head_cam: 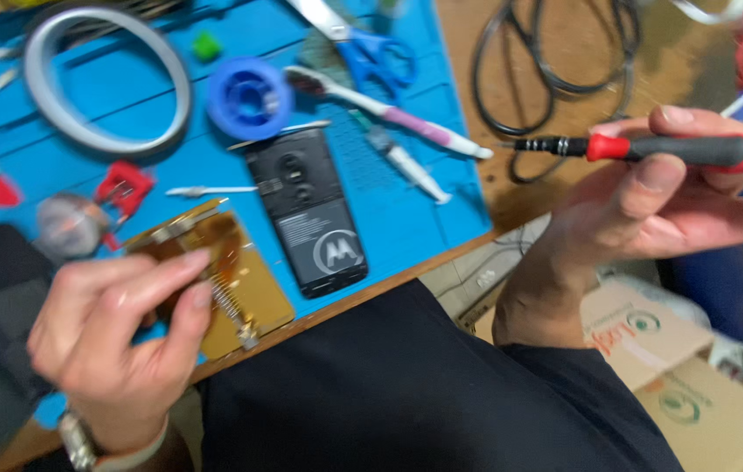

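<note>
Red-handled screwdriver [651,149] held level; gold holder [240,280] flat.

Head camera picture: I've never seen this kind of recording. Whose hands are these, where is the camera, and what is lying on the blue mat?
The camera sits on a person's head and looks down, so both hands are that person's own. The right hand holds a red and black screwdriver up, off to the side of the table. The left hand touches a gold metal holder at the near edge of the blue mat. Beside the holder lies a black phone, back side up. Farther back are a roll of tape, a blue spool, blue scissors and a toothbrush. A black cable lies coiled on the bare wood.
</note>
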